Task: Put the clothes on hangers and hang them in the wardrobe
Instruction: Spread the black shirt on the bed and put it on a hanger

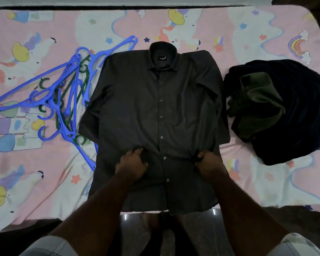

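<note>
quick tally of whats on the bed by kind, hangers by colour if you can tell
Shirt spread flat, both hands gripping its lower front: 1
Heap of dark clothes, pieces inside cannot be told apart: 1
Tangle of hangers, blue hangers and green hangers mixed; too overlapped to count singly: 1
Total: 3 groups of things on the bed

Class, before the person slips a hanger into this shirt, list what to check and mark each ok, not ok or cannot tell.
1. Shirt lies flat on the bed, collar away from the person: ok.
2. Left hand and right hand both grip the shirt: ok.
3. Hangers beside the shirt: ok.
4. One hanger free of the tangle: not ok.
5. Hanger in the shirt: not ok.
6. Wardrobe open: cannot tell.
</note>
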`<state>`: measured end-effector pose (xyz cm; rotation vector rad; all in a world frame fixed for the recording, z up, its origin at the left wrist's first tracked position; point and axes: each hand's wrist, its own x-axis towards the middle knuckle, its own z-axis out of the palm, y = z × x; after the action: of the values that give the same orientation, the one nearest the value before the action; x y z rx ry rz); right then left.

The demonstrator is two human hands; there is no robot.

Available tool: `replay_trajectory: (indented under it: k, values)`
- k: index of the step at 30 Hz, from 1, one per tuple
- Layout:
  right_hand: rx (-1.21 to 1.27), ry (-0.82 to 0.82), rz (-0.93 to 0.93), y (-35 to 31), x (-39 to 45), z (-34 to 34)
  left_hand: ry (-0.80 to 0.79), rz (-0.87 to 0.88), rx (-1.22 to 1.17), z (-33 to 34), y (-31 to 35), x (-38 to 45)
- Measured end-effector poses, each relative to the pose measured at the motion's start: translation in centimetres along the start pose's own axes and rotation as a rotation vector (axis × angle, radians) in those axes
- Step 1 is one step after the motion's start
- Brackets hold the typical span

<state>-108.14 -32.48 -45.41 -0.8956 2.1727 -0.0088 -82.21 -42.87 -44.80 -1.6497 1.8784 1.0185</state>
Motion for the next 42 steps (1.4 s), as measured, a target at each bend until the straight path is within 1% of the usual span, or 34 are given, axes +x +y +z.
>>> replay_trajectory:
  k: [3,5,7,8,11,13,16,18,21,22,23,24,26,27,28,29,31,32,33,35,36,38,40,42]
  values:
    - [0.134,0.012,-0.036,-1.6,0.5,0.7,0.008,0.016,0.068,-0.1,-0.3,0.4]
    - [0.138,-0.057,-0.037,-2.2,0.5,1.3,-0.037,0.021,0.073,0.0,-0.1,0.4]
    - [0.104,-0.082,-0.031,-2.3,0.8,1.4,-0.032,0.059,0.086,0.2,0.1,0.3]
    - [0.127,-0.053,-0.03,-2.2,1.0,1.3,-0.01,0.087,0.106,0.3,0.2,0.1]
    - [0.324,0.11,-0.045,-2.2,1.1,0.5,0.062,0.173,0.192,0.7,1.0,-0.4]
    - [0.412,0.2,-0.09,-2.2,1.1,0.2,0.115,0.263,0.266,1.1,2.1,-0.8]
    - [0.4,0.292,-0.08,-1.9,0.8,-0.1,0.193,0.414,0.303,1.8,4.7,-0.9]
    - [0.352,0.339,-0.093,-1.7,0.8,-0.2,0.165,0.466,0.311,2.4,6.7,-0.6]
    - [0.306,0.392,-0.195,-2.3,0.4,-0.1,0.024,0.444,0.395,3.1,8.6,0.1]
    - [0.301,0.383,-0.212,-2.3,0.3,0.1,0.007,0.423,0.403,3.3,8.8,0.3]
    - [0.289,0.33,-0.215,-2.2,0.2,0.3,0.0,0.398,0.378,3.5,9.0,0.6]
    - [0.26,0.23,-0.218,-1.9,-0.1,0.5,-0.004,0.369,0.327,3.6,9.0,0.7]
    - [0.218,-0.039,-0.218,-1.0,-0.9,0.9,0.009,0.296,0.194,4.1,8.9,1.0]
    - [0.225,-0.148,-0.214,-0.6,-1.3,1.1,0.03,0.243,0.126,4.3,8.8,1.1]
    - [0.237,-0.201,-0.211,-0.3,-1.6,1.3,0.051,0.179,0.063,4.5,8.6,1.2]
    - [0.256,-0.2,-0.207,-0.2,-1.7,1.3,0.068,0.118,0.017,4.7,8.5,1.3]
    - [0.33,-0.097,-0.146,-0.5,-1.3,1.4,0.09,0.034,-0.007,5.1,8.6,1.2]
    - [0.394,-0.08,-0.091,-0.9,-0.8,1.3,0.092,0.011,0.006,5.4,8.8,1.2]
    - [0.463,-0.099,-0.039,-1.5,-0.3,1.2,0.09,0.006,0.03,5.6,9.0,1.2]
    - [0.575,-0.184,0.023,-2.7,0.7,1.6,0.075,0.064,0.098,5.9,9.4,1.3]
    - [0.598,-0.174,0.025,-3.1,1.2,1.9,0.065,0.115,0.118,5.9,9.5,1.3]
    - [0.633,-0.058,0.001,-3.5,2.2,2.1,0.039,0.218,0.129,5.5,8.8,1.1]
    - [0.665,0.065,-0.037,-4.0,2.3,1.7,0.002,0.28,0.189,4.7,7.2,0.5]
    - [0.641,0.108,-0.063,-4.5,1.3,1.3,-0.087,0.34,0.262,4.4,5.7,-0.1]
